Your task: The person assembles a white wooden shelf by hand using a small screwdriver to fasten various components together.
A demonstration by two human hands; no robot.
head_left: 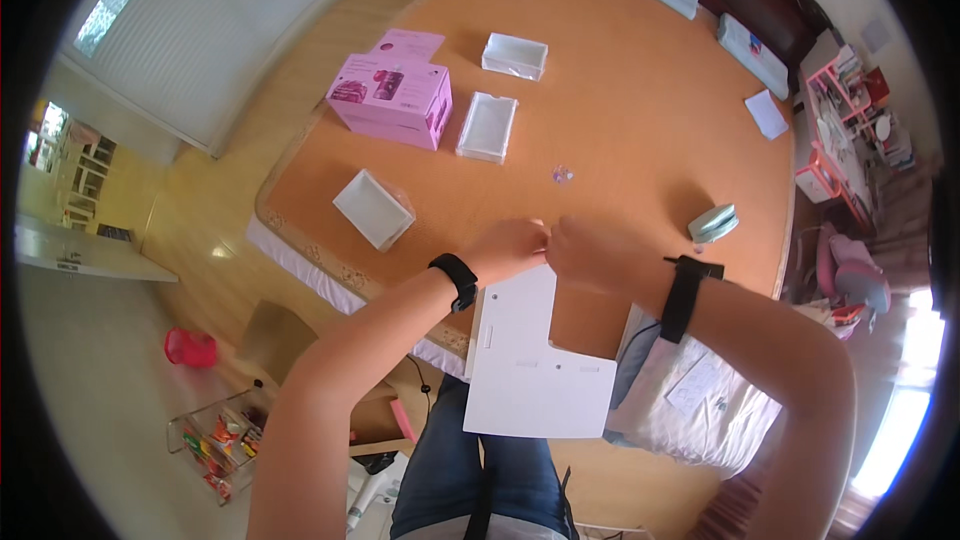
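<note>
My left hand (510,248) and my right hand (597,258) meet above the near part of the bed, fingers closed and pressed together. Whatever is between the fingertips is too small or hidden to name. Just under the hands is the upper end of a white L-shaped panel (523,380), which has narrow slots and small round holes. Its wide lower end reaches past the bed's edge, over my legs. Black bands circle both wrists. A few small purplish clear pieces (562,175) lie beyond my hands.
On the orange bed mat (610,110) stand a pink box (395,100) and three white trays, one a shallow tray (374,210) at the near left. A pale green pouch (713,224) rests at right. A cluttered pink-edged desk (835,130) stands beyond. A red bin (190,347) is on the floor.
</note>
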